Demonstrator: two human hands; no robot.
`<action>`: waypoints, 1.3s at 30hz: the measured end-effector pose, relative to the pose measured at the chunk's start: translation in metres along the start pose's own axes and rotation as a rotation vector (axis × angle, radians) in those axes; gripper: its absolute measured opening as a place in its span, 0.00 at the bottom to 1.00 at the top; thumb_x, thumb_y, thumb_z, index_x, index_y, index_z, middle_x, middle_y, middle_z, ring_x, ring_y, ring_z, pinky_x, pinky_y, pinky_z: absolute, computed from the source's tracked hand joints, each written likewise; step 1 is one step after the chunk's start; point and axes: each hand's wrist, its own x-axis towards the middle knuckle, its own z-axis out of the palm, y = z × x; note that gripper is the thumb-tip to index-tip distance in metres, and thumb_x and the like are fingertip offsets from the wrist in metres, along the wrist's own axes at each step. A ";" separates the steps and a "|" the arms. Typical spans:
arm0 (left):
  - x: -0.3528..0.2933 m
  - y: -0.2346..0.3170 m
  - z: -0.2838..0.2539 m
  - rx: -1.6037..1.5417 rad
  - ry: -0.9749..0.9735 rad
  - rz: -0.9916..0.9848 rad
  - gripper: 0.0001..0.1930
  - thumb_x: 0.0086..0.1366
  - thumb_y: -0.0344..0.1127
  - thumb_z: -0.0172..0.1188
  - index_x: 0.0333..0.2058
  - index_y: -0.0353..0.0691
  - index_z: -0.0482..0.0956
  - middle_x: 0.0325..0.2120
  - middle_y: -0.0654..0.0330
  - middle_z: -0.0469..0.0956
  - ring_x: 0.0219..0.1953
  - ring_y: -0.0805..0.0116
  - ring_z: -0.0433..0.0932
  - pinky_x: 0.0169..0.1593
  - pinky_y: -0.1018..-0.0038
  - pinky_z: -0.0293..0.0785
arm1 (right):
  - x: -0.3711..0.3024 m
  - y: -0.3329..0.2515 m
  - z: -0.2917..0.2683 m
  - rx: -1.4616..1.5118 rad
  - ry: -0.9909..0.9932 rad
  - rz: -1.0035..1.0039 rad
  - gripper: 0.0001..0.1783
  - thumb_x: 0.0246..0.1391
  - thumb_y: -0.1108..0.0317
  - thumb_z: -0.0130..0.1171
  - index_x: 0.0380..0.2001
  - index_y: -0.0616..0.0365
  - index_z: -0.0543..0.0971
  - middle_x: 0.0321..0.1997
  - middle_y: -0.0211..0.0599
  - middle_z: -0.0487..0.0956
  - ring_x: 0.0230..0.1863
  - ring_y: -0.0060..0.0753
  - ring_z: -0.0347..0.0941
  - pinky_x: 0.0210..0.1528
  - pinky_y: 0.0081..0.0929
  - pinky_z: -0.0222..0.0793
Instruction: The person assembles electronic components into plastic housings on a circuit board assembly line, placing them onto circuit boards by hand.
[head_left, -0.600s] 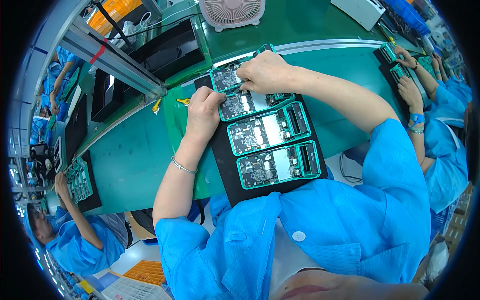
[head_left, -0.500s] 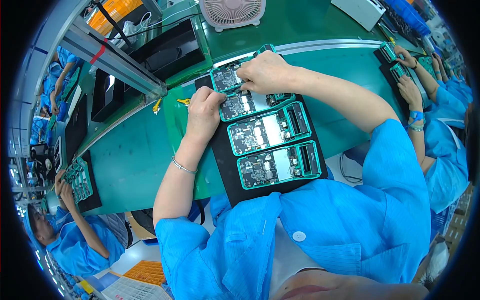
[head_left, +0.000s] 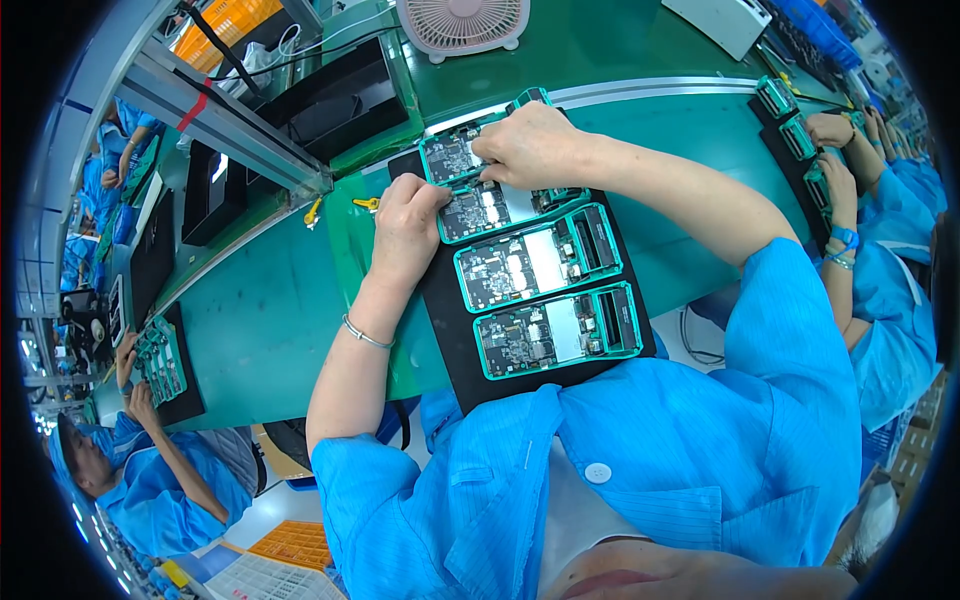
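Observation:
Several teal device housings with exposed circuit boards lie in a column on a black mat. My left hand is closed, its fingertips at the left edge where the farthest housing meets the second housing. Over the farthest housing, my right hand is bent down with fingers pinched at the board; whatever lies between them is hidden. Nearer to me rest the third housing and the nearest housing, touched by neither hand.
Two yellow clips lie left of the mat on the green bench. Behind stand a pink fan, a black bin and a metal post. Co-workers handle similar housings at the left and right.
My two hands and the housings show almost no movement. At the right, a co-worker's hands have shifted nearer along their mat; the left co-worker's hands have moved apart.

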 end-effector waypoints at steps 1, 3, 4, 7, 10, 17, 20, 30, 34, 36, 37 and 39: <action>0.000 0.000 0.000 0.000 -0.001 0.000 0.07 0.55 0.20 0.65 0.31 0.39 0.82 0.28 0.58 0.74 0.34 0.57 0.78 0.39 0.63 0.74 | 0.000 0.000 0.000 -0.004 -0.004 -0.001 0.14 0.53 0.55 0.68 0.29 0.56 0.81 0.30 0.35 0.83 0.34 0.43 0.83 0.36 0.42 0.79; 0.000 0.001 0.000 -0.001 -0.004 -0.006 0.07 0.55 0.21 0.65 0.31 0.39 0.82 0.28 0.58 0.74 0.34 0.57 0.78 0.39 0.63 0.74 | 0.000 0.000 0.000 -0.007 -0.008 -0.002 0.14 0.53 0.56 0.68 0.29 0.56 0.81 0.31 0.35 0.83 0.35 0.43 0.83 0.36 0.42 0.79; 0.000 0.001 -0.001 -0.001 -0.007 -0.012 0.07 0.55 0.21 0.65 0.31 0.39 0.82 0.28 0.58 0.74 0.34 0.57 0.78 0.39 0.63 0.74 | 0.000 0.000 0.000 -0.010 -0.010 0.001 0.14 0.53 0.56 0.68 0.29 0.56 0.81 0.31 0.35 0.83 0.35 0.43 0.83 0.36 0.41 0.79; 0.000 0.001 -0.001 -0.005 -0.007 -0.011 0.07 0.55 0.21 0.65 0.31 0.40 0.82 0.28 0.58 0.74 0.34 0.56 0.78 0.39 0.62 0.74 | -0.001 -0.001 0.000 -0.011 -0.004 0.001 0.14 0.52 0.56 0.68 0.29 0.56 0.81 0.31 0.35 0.83 0.35 0.43 0.83 0.36 0.41 0.79; -0.001 0.001 -0.001 0.002 -0.005 -0.013 0.07 0.55 0.21 0.65 0.31 0.40 0.82 0.28 0.58 0.74 0.34 0.56 0.78 0.39 0.62 0.74 | -0.001 -0.002 -0.002 -0.009 0.004 -0.007 0.14 0.52 0.56 0.68 0.29 0.56 0.81 0.31 0.35 0.83 0.35 0.43 0.83 0.36 0.41 0.79; 0.001 0.002 -0.001 0.003 -0.011 -0.017 0.07 0.56 0.21 0.65 0.31 0.40 0.82 0.28 0.58 0.74 0.34 0.56 0.78 0.39 0.62 0.74 | -0.002 0.000 -0.001 -0.017 0.019 -0.021 0.15 0.52 0.56 0.68 0.30 0.56 0.81 0.31 0.35 0.83 0.34 0.43 0.83 0.36 0.42 0.80; 0.001 0.001 0.000 -0.001 -0.012 -0.029 0.07 0.56 0.21 0.65 0.31 0.40 0.82 0.28 0.58 0.74 0.34 0.56 0.78 0.39 0.62 0.74 | -0.001 0.000 -0.002 -0.015 0.023 -0.028 0.15 0.52 0.56 0.68 0.30 0.57 0.81 0.32 0.36 0.83 0.34 0.43 0.83 0.36 0.41 0.80; 0.002 0.003 -0.002 -0.006 -0.011 -0.031 0.06 0.56 0.21 0.65 0.31 0.39 0.82 0.28 0.57 0.74 0.35 0.56 0.78 0.39 0.62 0.74 | -0.002 0.000 -0.003 -0.008 0.006 -0.016 0.15 0.53 0.56 0.68 0.30 0.57 0.82 0.31 0.35 0.83 0.34 0.43 0.83 0.36 0.41 0.80; 0.003 0.004 -0.002 -0.001 -0.007 -0.030 0.06 0.56 0.21 0.65 0.31 0.39 0.82 0.28 0.57 0.74 0.35 0.56 0.78 0.39 0.62 0.74 | -0.001 0.000 -0.002 -0.008 0.005 -0.010 0.15 0.53 0.56 0.68 0.29 0.57 0.82 0.31 0.35 0.83 0.34 0.43 0.83 0.36 0.41 0.80; 0.003 0.004 -0.001 0.001 -0.007 -0.030 0.06 0.56 0.21 0.65 0.31 0.39 0.82 0.28 0.57 0.74 0.35 0.56 0.78 0.39 0.62 0.74 | -0.001 -0.001 -0.003 -0.009 0.005 -0.008 0.15 0.53 0.56 0.68 0.29 0.57 0.82 0.31 0.35 0.83 0.34 0.43 0.83 0.36 0.41 0.80; 0.002 0.003 -0.001 0.003 -0.007 -0.031 0.05 0.56 0.21 0.65 0.31 0.39 0.82 0.28 0.57 0.74 0.35 0.56 0.78 0.39 0.62 0.74 | -0.001 -0.001 -0.004 -0.006 0.005 -0.008 0.15 0.53 0.56 0.68 0.29 0.57 0.82 0.31 0.35 0.83 0.34 0.43 0.83 0.36 0.41 0.80; 0.004 0.006 -0.002 0.010 -0.002 -0.019 0.05 0.57 0.20 0.66 0.31 0.38 0.82 0.27 0.57 0.74 0.33 0.57 0.78 0.37 0.64 0.74 | -0.001 0.000 -0.004 -0.002 0.005 -0.008 0.15 0.53 0.55 0.68 0.29 0.57 0.82 0.31 0.35 0.83 0.34 0.43 0.83 0.36 0.41 0.80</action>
